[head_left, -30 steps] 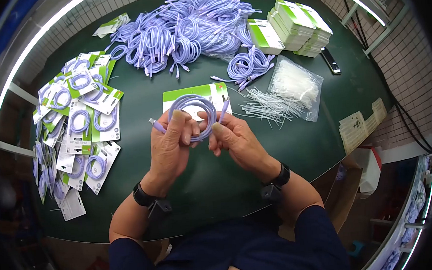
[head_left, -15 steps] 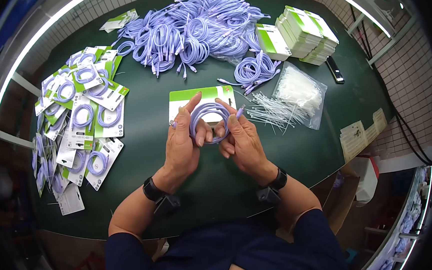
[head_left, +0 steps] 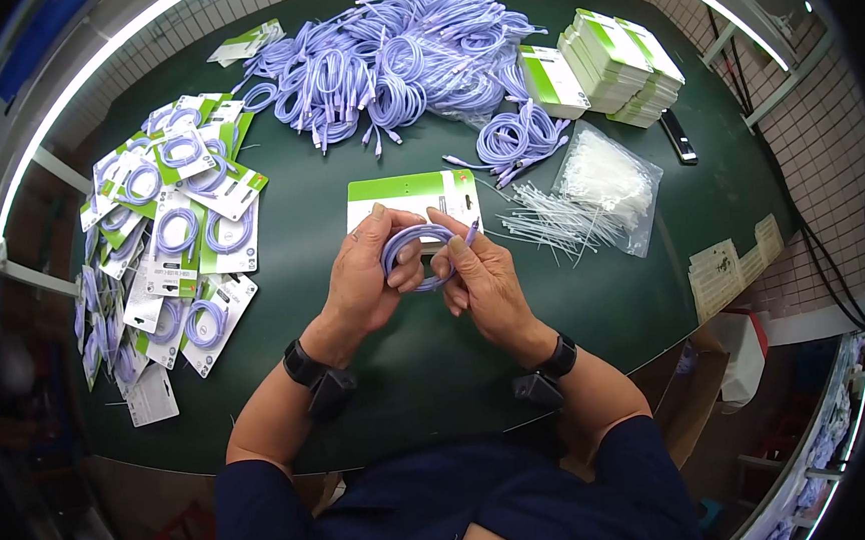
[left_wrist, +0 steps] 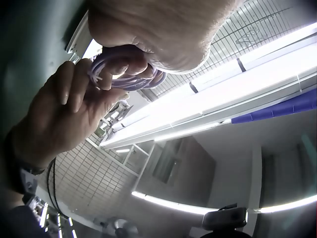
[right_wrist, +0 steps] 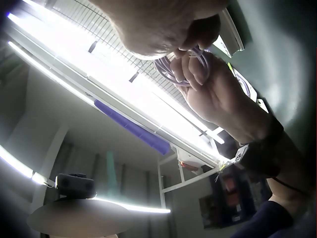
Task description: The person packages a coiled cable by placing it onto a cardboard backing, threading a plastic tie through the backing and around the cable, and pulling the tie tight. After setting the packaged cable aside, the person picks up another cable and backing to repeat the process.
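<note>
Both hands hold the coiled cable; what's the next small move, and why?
Probably lower the coiled cable onto the green-and-white card lying just beyond it: left hand and right hand both grip the loop, and the cards at left already carry such coils.

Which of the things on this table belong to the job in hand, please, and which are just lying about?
In hand: coiled purple cable, held; green-and-white card beneath it; probably the loose cable ties.
Lying about: cable pile; finished packs; card stacks; bag of ties; black tool.
</note>
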`<state>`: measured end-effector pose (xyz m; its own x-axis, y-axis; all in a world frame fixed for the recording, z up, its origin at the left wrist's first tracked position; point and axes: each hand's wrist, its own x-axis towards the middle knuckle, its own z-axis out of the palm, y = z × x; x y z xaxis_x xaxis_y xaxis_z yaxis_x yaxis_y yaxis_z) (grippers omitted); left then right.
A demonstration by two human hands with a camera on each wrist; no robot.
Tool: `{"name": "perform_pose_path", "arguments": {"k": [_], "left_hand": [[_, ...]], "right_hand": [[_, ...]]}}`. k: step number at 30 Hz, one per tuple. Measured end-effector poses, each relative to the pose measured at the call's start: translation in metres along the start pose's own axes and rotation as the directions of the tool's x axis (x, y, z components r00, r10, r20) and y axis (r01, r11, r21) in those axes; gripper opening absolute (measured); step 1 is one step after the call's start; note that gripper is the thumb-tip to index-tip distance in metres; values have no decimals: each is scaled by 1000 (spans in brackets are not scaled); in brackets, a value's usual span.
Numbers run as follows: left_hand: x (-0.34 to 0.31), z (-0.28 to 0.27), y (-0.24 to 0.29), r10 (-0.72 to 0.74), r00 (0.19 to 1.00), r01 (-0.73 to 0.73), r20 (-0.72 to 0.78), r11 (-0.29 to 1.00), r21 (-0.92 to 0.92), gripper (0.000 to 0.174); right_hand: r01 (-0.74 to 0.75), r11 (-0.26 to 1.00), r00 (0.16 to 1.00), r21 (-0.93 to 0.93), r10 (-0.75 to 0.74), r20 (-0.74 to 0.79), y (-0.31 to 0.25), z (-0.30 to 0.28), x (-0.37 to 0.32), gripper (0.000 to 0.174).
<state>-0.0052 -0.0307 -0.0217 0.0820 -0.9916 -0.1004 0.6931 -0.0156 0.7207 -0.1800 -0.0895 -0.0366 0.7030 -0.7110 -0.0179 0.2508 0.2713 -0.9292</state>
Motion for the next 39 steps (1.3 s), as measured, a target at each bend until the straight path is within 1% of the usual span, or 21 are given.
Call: {"name": "perform_pose_path", "arguments": {"k": [3,6,7,10,11,14,15,18,19,22,27,30,31,34,35,38,39], "left_hand": [[-1,2,1,14,1000,-14,6,1000,-26,46],[-3,-1,3,-83,996,81,-40,996,-38,33],[-3,1,5,-87,995,86,-43,996,-40,33],[-3,4,6,-40,988,46,-150,998,38,22],[-4,3,5,-54,985,60,-163,998,27,22],[-4,1,3,-13,984,16,-176,1000,16,19],[-4,1,3,-27,980,28,-198,1000,2,19],[0,4,9,16,975,34,-222,975,221,15],[0,2,8,18,974,33,-224,974,222,15],[8,-8,6,-23,986,72,-163,950,302,20],[8,-6,2,6,992,37,-129,944,329,22],[6,1,-4,168,980,-107,-106,893,436,25],[5,1,-5,168,980,-106,-105,893,437,25],[5,-2,-5,211,971,-135,-111,871,473,21],[5,-3,-4,206,972,-130,-114,871,473,21],[3,-6,-3,161,975,-70,-156,877,475,17],[3,-7,-3,158,975,-66,-158,879,472,17]], "right_hand": [[-8,1000,1000,-31,8,5,-1,-1,2,45],[27,990,998,-138,-20,52,-1,-1,0,45],[22,990,999,-136,-15,49,-1,0,0,45],[65,995,998,-71,-65,-8,0,5,-2,45],[43,997,999,-67,-45,-14,0,5,-3,45],[69,992,997,-102,-66,27,0,2,-1,43],[40,994,999,-97,-37,26,0,1,0,43],[116,948,993,-298,-113,28,3,0,3,40],[116,948,993,-296,-112,30,4,0,3,40],[96,927,994,-363,-111,-20,3,-2,6,36],[174,916,979,-362,-200,-36,8,-6,6,33],[188,926,976,-326,-214,-45,7,-9,7,32],[188,926,976,-326,-215,-46,7,-9,7,32],[111,964,993,-243,-119,-21,8,-11,8,33],[107,965,993,-240,-116,-23,8,-10,8,33],[33,983,999,-182,-32,5,6,-5,4,35],[28,983,1000,-181,-28,3,7,-6,3,35]]}}
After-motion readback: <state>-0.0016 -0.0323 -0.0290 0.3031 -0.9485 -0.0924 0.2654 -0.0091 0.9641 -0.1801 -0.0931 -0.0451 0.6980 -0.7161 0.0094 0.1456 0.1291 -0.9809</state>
